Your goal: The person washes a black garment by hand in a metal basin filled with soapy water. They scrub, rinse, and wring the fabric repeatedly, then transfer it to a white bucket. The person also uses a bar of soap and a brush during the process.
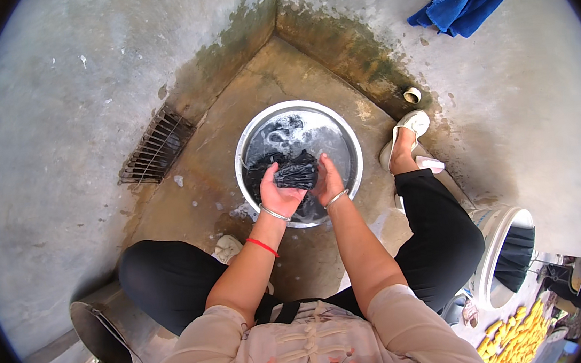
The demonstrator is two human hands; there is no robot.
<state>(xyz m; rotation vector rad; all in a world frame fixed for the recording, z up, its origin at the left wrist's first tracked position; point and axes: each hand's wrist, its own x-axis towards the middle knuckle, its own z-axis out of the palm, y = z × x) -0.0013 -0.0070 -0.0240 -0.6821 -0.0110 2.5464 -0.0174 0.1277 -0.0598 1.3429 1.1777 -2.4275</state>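
Note:
A round metal basin (356,162) with soapy, greyish water stands on the wet concrete floor between my feet. Over it, a bunched, wet black cloth (297,173) lies between my two hands. My left hand (282,193), palm up with the thumb raised, holds the cloth's left and lower side. At the cloth's right edge is my right hand (329,179), its thumb up and its fingers partly hidden; whether it grips the cloth is unclear. More dark cloth lies in the water at the basin's left side. Foam floats near the far rim.
Concrete walls meet in a corner beyond the basin. A metal grate (157,144) is at the left, a pipe end (412,95) and a soap-like white block (430,164) at the right. A metal bucket (101,336) and a white bucket (495,261) with dark cloth flank me. A blue cloth (462,2) hangs upper right; corn cobs (515,335) lie lower right.

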